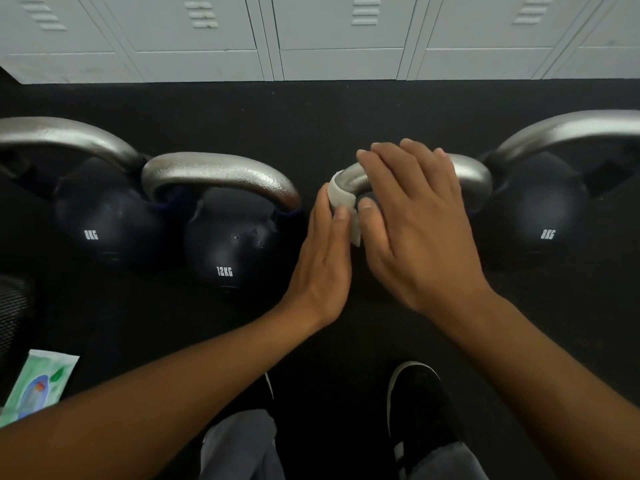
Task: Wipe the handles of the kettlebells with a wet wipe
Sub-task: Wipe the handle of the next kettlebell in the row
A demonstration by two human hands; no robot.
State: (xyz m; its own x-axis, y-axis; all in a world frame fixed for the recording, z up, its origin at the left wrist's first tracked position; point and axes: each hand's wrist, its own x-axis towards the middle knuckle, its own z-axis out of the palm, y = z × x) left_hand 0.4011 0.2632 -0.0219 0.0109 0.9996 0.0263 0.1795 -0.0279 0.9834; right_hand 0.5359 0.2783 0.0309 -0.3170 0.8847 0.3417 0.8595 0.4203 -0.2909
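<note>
Single head cam, close, looks fwd/down at kettlebells on floor.

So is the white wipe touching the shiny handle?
Touching. The head view shows the wet wipe wrapped around the left end of the silver handle, with the left hand pressing it on and the right hand over the handle.
</note>
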